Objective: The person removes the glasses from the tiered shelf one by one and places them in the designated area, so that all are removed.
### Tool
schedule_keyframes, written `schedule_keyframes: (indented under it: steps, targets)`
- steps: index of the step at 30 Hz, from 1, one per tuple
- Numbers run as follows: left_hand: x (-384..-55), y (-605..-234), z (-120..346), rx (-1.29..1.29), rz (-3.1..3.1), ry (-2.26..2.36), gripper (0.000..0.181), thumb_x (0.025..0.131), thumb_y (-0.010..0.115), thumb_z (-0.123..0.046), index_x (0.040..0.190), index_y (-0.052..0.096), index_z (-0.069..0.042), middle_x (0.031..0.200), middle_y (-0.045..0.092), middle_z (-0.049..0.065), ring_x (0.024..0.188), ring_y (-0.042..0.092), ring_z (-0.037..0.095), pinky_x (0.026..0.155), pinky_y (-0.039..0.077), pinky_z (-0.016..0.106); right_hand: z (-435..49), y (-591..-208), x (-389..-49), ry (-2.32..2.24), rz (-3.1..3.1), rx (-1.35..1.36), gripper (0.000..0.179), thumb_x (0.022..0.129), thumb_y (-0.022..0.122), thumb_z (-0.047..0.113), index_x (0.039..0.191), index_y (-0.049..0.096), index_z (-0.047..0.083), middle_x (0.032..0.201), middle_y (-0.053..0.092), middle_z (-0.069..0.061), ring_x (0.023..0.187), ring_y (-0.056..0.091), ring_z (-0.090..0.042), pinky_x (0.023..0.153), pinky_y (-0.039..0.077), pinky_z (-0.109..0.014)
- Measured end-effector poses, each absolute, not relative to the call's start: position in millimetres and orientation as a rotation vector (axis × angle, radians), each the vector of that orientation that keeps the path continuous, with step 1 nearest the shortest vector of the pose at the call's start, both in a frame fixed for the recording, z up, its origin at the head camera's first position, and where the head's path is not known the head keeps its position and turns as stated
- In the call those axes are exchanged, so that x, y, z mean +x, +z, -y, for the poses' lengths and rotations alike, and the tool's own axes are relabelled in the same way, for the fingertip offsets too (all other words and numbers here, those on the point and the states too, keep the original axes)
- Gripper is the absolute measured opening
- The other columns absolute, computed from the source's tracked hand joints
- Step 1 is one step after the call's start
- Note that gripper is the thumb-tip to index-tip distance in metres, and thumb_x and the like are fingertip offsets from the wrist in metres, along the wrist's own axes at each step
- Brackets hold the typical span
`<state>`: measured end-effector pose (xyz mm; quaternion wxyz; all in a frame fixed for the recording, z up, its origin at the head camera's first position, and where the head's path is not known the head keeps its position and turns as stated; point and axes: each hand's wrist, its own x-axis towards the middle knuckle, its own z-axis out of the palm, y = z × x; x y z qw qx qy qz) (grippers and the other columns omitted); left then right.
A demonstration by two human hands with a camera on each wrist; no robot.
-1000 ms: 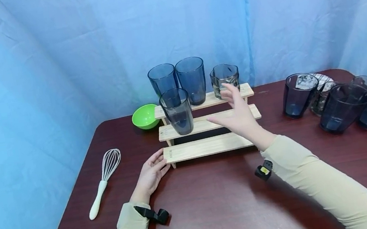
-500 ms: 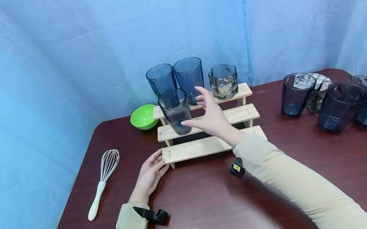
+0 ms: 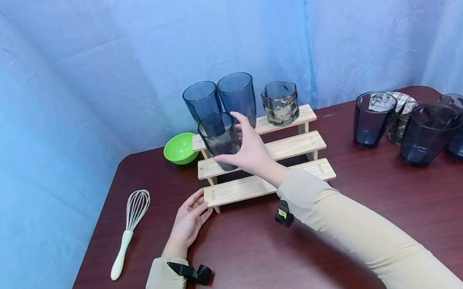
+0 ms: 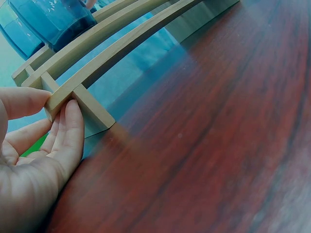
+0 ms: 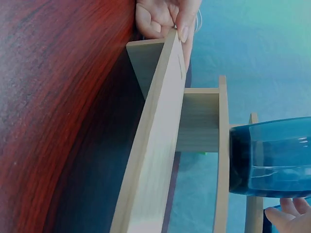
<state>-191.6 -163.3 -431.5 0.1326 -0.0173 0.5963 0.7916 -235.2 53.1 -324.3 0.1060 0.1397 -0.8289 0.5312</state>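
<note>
A three-tier wooden stand [image 3: 245, 190] sits on the table. My left hand [image 3: 187, 223] pinches the left end of its lowest shelf, thumb on top and fingers below, as the left wrist view shows. On the middle shelf stands a tall smoky drinking glass [image 3: 220, 136]. My right hand [image 3: 252, 149] is spread in a wide curve at this glass's right side, the thumb overlapping its front and the index finger near the rim. In the right wrist view, my right fingertips [image 5: 287, 206] are right beside the glass. Two blue glasses [image 3: 236, 95] and a short wavy tumbler [image 3: 281, 103] occupy the top shelf.
A green bowl [image 3: 180, 148] lies left of the stand, and a white-handled whisk [image 3: 130, 233] lies nearer the table's left edge. Several dark glasses [image 3: 432, 134] cluster at the right with a patterned item [image 3: 400, 98] behind them. Blue curtains [image 3: 146, 52] hang behind the table.
My right hand has moved left from in front of the wavy tumbler to the glass on the middle shelf. My left hand keeps its hold, and the glasses stay in place.
</note>
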Motion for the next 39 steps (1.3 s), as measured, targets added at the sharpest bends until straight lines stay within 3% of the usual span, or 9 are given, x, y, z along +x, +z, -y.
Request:
schedule_keyframes:
  steps: [27, 39]
  targets:
    - [-190.9, -431.8, 163.0, -0.062, -1.708, 2.311, 0.056, 0.095, 0.041, 0.007, 0.147, 0.022, 0.003, 0.108, 0.051, 0.001, 0.092, 0.060, 0.003, 0.079, 0.050, 0.020, -53.8, -334.7, -238.9, 1.476, 2.432, 0.434, 0.099, 0.072, 0.082, 0.033, 0.149, 0.020, 0.026, 0.133, 0.048, -0.016, 0.118, 0.051, -0.027, 0.091, 0.046, -0.048]
    - [-191.2, -430.5, 163.4, -0.037, -1.677, 2.323, 0.056, 0.094, 0.039, 0.010, 0.147, 0.021, 0.005, 0.104, 0.054, -0.002, 0.090, 0.060, 0.004, 0.079, 0.050, 0.019, -61.0, -338.2, -226.6, 1.490, 2.337, 0.482, 0.098, 0.067, 0.086, 0.024, 0.145, 0.027, 0.021, 0.117, 0.058, -0.014, 0.105, 0.059, -0.026, 0.087, 0.049, -0.045]
